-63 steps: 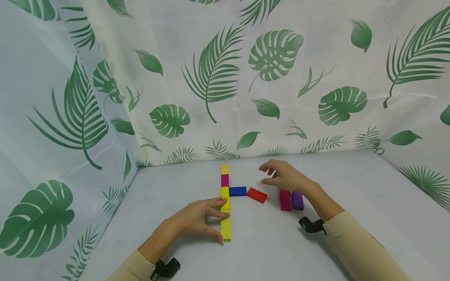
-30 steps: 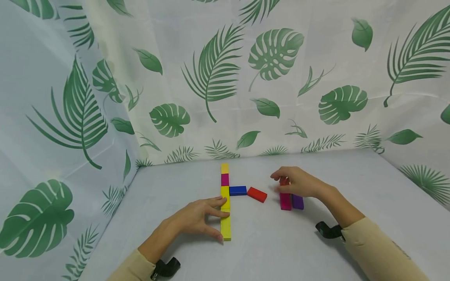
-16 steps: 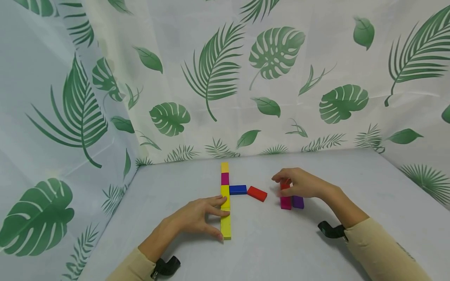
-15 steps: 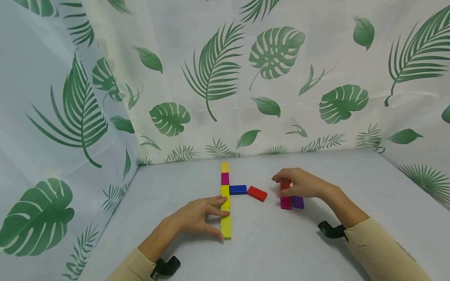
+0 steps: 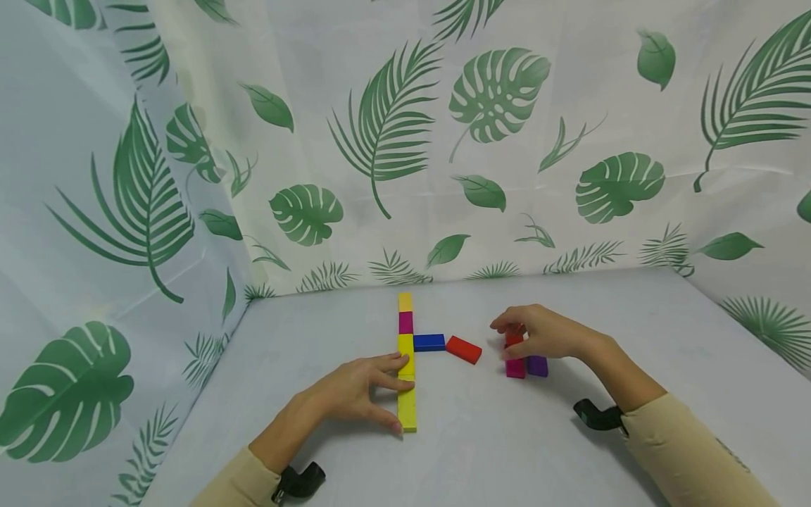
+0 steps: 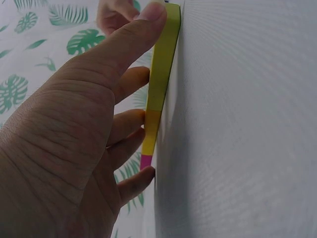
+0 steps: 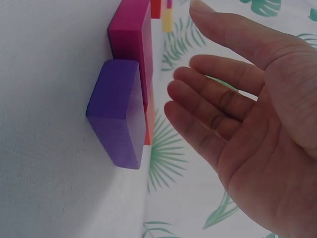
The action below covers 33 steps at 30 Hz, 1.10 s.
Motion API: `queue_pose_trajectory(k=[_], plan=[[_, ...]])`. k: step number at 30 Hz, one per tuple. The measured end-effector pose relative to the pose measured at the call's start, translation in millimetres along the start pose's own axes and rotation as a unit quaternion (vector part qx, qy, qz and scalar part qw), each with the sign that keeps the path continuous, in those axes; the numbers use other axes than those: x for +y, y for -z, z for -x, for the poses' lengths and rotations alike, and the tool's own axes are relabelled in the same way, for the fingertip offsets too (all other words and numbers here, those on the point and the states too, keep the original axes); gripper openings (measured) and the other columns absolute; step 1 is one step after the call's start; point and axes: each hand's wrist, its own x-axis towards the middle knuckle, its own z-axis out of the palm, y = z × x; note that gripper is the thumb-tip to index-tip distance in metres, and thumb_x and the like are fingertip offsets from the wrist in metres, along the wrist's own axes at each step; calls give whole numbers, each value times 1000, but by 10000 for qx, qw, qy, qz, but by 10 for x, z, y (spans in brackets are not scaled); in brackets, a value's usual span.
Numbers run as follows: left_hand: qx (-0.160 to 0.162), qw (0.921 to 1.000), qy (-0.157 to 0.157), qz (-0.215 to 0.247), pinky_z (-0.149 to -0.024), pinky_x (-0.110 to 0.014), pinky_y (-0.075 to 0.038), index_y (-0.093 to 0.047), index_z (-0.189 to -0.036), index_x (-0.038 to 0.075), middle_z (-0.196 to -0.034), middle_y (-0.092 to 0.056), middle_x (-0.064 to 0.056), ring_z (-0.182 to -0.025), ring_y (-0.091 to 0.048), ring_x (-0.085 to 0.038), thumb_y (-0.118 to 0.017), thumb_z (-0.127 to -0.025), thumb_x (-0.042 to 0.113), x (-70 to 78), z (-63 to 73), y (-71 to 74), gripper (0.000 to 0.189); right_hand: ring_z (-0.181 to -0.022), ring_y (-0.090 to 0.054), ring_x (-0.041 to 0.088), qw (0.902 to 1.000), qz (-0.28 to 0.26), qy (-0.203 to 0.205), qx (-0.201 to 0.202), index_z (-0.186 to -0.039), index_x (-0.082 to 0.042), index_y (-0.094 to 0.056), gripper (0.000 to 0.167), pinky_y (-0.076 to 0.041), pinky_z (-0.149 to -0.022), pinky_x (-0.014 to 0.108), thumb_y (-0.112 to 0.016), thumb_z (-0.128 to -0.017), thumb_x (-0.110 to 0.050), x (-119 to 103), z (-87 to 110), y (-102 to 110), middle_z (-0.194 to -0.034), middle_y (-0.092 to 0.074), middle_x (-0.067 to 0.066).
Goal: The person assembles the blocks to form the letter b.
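Note:
A straight row of wooden blocks runs away from me: a long yellow block (image 5: pixel 407 408) nearest, another yellow block (image 5: pixel 402 345), a magenta block (image 5: pixel 405 322) and a yellow one (image 5: pixel 405 303) at the far end. My left hand (image 5: pixel 355 391) rests its fingers along the row, with the thumb (image 6: pixel 153 11) at the near yellow block's end. My right hand (image 5: pixel 548 331) hovers over a red block (image 5: pixel 514 339) and a magenta block (image 5: pixel 515 368), its fingers loosely bent around nothing. Beside them lies a purple block (image 7: pixel 119 109), partly hidden by the hand in the head view.
A blue block (image 5: pixel 429 343) sticks out rightward from the row. At its right end a red block (image 5: pixel 464 350) lies turned at an angle. The white table (image 5: pixel 481 443) backs onto a leaf-print curtain (image 5: pixel 405 141).
My right hand has moved right and nearer to me, from beside the angled red block to above the red and magenta pair. The left hand has stayed on the row.

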Motion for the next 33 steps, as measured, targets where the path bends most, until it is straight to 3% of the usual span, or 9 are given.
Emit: queue_pose_trajectory(k=[14, 21, 33], plan=[[10, 10000, -1, -52, -124, -52, -35, -65, -139, 39, -165, -42, 10, -157, -31, -11, -80, -74, 73, 12, -2, -8, 75, -111, -67, 26, 9998, 3, -73, -207, -132, -5, -68, 54, -59, -88, 37, -86, -87, -28, -36, 19, 9, -122, -72, 7], [-6, 10000, 21, -19, -124, -53, -35, -66, -139, 39, -165, -41, 10, -157, -30, -12, -81, -74, 73, 16, 0, -4, 75, -103, -64, 20, 9994, 127, -86, -298, -127, -6, -70, 50, -56, -80, 27, -87, -84, -25, -50, 33, 20, -116, -73, 4], [-45, 10000, 31, 19, -125, -51, -34, -65, -140, 39, -165, -41, 11, -158, -29, -11, -80, -74, 73, -6, -3, -8, 76, -102, -63, 21, 9982, 198, -333, -447, -124, -6, -71, 49, -59, -81, 31, -89, -82, -25, -53, 43, 30, -111, -70, 3]])
